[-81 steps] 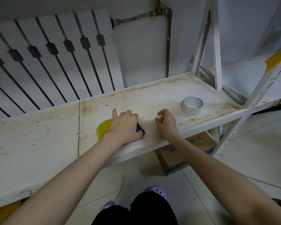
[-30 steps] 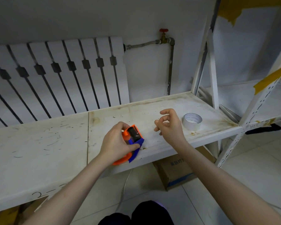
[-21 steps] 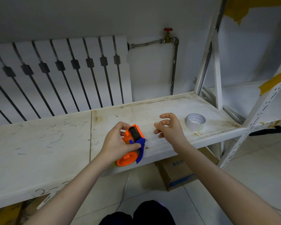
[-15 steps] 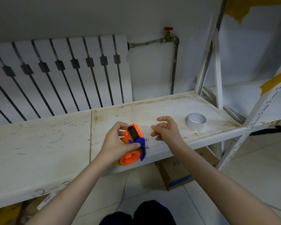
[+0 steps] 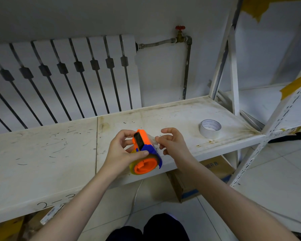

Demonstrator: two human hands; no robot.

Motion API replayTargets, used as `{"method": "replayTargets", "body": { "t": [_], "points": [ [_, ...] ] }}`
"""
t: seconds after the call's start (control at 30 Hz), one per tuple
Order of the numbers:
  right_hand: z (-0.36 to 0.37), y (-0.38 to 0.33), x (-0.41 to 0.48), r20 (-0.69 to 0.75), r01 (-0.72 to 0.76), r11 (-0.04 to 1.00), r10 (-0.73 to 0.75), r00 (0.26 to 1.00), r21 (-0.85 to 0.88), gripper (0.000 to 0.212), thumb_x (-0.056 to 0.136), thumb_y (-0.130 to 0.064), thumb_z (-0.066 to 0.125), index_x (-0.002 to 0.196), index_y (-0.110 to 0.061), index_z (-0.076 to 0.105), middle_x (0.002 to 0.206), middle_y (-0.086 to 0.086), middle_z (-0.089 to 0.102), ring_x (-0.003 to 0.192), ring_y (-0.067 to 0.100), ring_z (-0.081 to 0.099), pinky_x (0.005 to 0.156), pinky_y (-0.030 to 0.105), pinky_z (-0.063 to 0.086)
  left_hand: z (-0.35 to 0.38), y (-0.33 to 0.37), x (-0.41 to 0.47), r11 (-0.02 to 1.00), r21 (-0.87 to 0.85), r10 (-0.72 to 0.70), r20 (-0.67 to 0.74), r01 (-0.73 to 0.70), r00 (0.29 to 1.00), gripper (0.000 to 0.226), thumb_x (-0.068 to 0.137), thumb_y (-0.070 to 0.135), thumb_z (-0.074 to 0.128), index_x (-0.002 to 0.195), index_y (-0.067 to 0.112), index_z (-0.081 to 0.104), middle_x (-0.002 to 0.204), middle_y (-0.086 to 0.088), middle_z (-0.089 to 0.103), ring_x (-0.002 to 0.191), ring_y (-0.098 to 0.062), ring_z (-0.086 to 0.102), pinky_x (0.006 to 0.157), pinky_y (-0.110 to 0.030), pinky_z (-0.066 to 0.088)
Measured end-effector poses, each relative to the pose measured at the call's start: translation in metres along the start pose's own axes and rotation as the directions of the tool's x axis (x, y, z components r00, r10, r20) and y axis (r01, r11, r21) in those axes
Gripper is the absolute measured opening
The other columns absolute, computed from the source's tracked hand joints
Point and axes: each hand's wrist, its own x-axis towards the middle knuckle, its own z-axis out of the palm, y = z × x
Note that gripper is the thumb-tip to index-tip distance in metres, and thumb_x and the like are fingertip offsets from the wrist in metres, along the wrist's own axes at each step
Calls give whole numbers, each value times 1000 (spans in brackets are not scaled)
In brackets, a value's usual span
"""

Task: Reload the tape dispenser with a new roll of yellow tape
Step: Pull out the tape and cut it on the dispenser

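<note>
Gripping the dispenser (image 5: 142,152) tight, the left hand (image 5: 122,152) is steadying it while the right hand (image 5: 172,145) is pinching the tape (image 5: 153,139) end, which could slip and restick.

White bench (image 5: 42,153), scuffed and stained, "2-3" handwritten on its front edge. White tape roll (image 5: 210,128) lying flat toward the right end. White radiator (image 5: 63,80) on the wall behind; pipe with red valve (image 5: 180,28). Cardboard box (image 5: 203,178) on the tiled floor beneath.
</note>
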Motion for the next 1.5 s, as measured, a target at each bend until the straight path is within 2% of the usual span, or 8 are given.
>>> {"method": "replayTargets", "body": {
  "t": [0.33,0.47,0.83,1.07,1.17,1.3,1.4,1.5],
  "points": [
    [7,1,-5,-14,106,992,-107,994,-72,30,87,-23,63,109,-20,43,89,0,60,79,13,60,61,18,49,-3,3,-1,990,-142,-2,11,4,1000,59,47,20,85,100,24,58,111,-1,64,105,-24,64,89,-46,55],
    [7,1,-6,-22,112,992,-114,993,-61,28,87,-20,63,109,-19,44,92,4,61,83,16,61,64,19,50,-3,4,-2,988,-155,5,19,-2,1000,67,39,33,84,100,24,58,111,0,65,104,-23,65,87,-43,55],
    [6,8,5,-5,62,982,-64,998,-180,22,87,-19,60,105,-20,47,91,3,62,76,13,59,60,19,48,-3,0,-2,989,-151,-4,55,13,998,66,40,34,84,101,25,59,115,-3,64,107,-24,64,88,-45,56],
    [-1,24,8,-33,13,956,-23,999,-293,20,92,-20,54,110,-17,47,79,-11,53,75,9,57,55,15,45,-8,-3,1,975,-219,-36,30,42,999,63,42,31,85,100,25,61,109,3,66,105,-25,65,83,-42,55],
    [-4,24,3,-114,141,934,-188,976,-329,25,93,-20,53,116,-14,48,90,-10,56,87,9,57,67,19,50,-9,-2,3,972,-228,-44,18,47,999,63,42,31,85,100,25,62,109,1,66,105,-27,64,83,-42,55],
    [1,11,-15,170,471,837,-439,882,-279,47,94,-40,37,138,-22,37,141,-6,44,128,6,42,96,23,46,-7,-1,7,969,-242,-59,-32,50,998,62,40,27,86,97,24,63,104,3,67,100,-25,66,85,-41,54],
    [9,10,-22,370,540,798,-432,822,-268,54,96,-43,33,146,-28,22,151,-7,32,135,6,35,108,28,37,-2,1,7,963,-265,-78,-74,56,994,58,46,16,86,99,19,62,109,-5,67,95,-23,69,85,-40,54],
    [11,19,-20,370,513,801,-396,840,-307,57,94,-50,31,147,-33,17,151,-8,33,134,8,38,108,35,40,4,3,5,952,-297,-118,-132,75,984,53,55,8,86,100,18,62,114,-9,66,99,-28,68,85,-41,55]
  ]
}}
